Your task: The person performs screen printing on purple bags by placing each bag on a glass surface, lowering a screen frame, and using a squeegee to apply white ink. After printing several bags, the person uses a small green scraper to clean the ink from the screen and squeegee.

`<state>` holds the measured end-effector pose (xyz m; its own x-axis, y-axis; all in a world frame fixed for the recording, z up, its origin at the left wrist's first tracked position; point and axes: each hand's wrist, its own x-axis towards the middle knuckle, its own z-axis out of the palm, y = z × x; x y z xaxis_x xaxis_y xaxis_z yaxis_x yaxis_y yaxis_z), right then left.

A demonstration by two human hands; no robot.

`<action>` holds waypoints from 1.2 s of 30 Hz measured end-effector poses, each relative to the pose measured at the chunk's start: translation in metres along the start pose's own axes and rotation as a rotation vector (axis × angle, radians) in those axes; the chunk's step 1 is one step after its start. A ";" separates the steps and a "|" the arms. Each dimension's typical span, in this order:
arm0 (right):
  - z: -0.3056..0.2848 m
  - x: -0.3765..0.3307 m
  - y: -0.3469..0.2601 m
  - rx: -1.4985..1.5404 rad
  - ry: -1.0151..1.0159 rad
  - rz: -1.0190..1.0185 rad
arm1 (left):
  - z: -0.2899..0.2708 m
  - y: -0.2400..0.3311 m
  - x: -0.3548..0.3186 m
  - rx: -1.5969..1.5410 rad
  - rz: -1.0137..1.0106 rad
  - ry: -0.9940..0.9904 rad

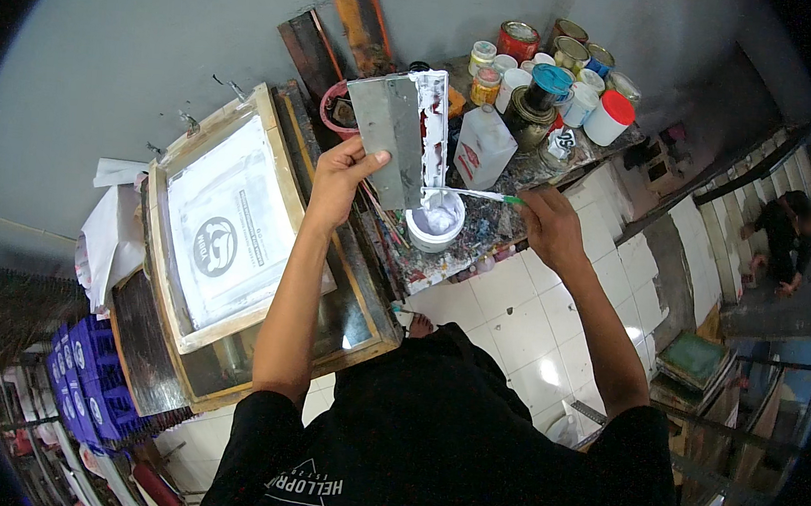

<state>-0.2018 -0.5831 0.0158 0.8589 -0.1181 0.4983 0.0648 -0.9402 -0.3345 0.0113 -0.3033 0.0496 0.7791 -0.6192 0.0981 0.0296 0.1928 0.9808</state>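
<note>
My left hand grips a flat grey squeegee by its left side, thumb on its face. White ink with dark red smears coats the squeegee's right edge. My right hand is closed on the green handle of a thin spatula. The spatula's white-coated blade reaches left to the squeegee's lower corner. Below that corner, on the bench, stands a small white tub of white ink. Left of my left forearm, a wood-framed printing screen with a dark round emblem lies tilted on a table.
Paint-stained bench holds a translucent jug, a red-lidded tub and several cans. Two stained boards lean on the wall. Blue-purple printed items hang lower left. Another person crouches far right beyond the tiled floor.
</note>
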 end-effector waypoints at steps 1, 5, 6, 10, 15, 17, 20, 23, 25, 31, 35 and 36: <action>0.000 0.000 0.000 -0.001 -0.011 -0.002 | 0.000 0.000 -0.001 -0.002 0.001 0.011; 0.002 -0.003 0.006 -0.006 -0.021 -0.062 | 0.002 0.001 -0.003 -0.008 0.009 0.021; 0.002 -0.003 0.006 -0.011 -0.031 -0.071 | 0.002 0.001 -0.003 -0.009 0.012 0.027; 0.003 -0.009 0.011 -0.103 -0.156 -0.111 | -0.001 -0.001 -0.004 -0.031 0.015 0.057; -0.006 -0.015 0.012 -0.118 -0.136 -0.131 | -0.007 0.006 -0.006 -0.044 0.043 0.079; -0.008 -0.017 0.012 -0.114 -0.136 -0.117 | -0.013 0.008 -0.006 -0.044 0.032 0.086; -0.008 -0.020 0.013 -0.115 -0.151 -0.089 | -0.016 0.015 -0.009 -0.019 0.037 0.094; -0.008 -0.023 0.006 -0.059 -0.131 -0.006 | -0.020 0.024 -0.020 -0.004 0.060 0.172; -0.005 -0.027 0.003 0.047 -0.124 0.121 | -0.028 0.025 -0.031 -0.021 0.098 0.185; 0.001 -0.055 0.008 0.459 -0.208 0.539 | -0.052 0.037 -0.065 0.146 0.100 0.034; -0.010 -0.043 -0.016 0.782 -0.261 0.824 | -0.054 0.021 -0.080 0.073 0.358 -0.088; -0.012 -0.039 -0.017 0.799 -0.289 0.848 | -0.050 0.019 -0.084 0.078 0.351 -0.072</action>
<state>-0.2427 -0.5660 0.0120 0.8560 -0.4316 -0.2847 -0.3680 -0.1217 -0.9218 -0.0219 -0.2096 0.0513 0.6876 -0.5780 0.4395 -0.2811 0.3461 0.8951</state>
